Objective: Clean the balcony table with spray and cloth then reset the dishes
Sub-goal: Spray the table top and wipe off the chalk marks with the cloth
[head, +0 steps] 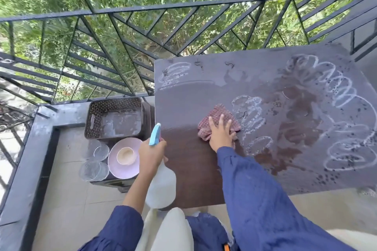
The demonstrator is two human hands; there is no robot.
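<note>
1. The red-and-white checked cloth (219, 111) is lying bunched on the dark counter (183, 108), near the middle of its front half.
2. The right hand (221, 133) is pressing down on the cloth with fingers spread and fairly straight. It is flattening the cloth rather than clutching it.
3. The left hand (152, 153) is gripping the neck of a white spray bottle (162, 183) with a blue trigger head. It is holding the bottle over the counter's left front edge.
4. White looping scribbles (252, 120) are showing just right of the cloth, with more along the right side and far left corner. Dark wet patches (295, 112) are spreading between them.
5. The part of the counter left of the cloth is looking smoother and browner.
6. Left of the counter, on a low stand, a dark perforated basket (115, 116) is sitting. A pink plate (122, 169) holding a cream bowl (125, 155) is resting in front of it.
7. Two clear glass bowls (93, 170) are standing just left of the plate.
8. A black metal railing (130, 9) is running behind it all, with green foliage beyond.
</note>
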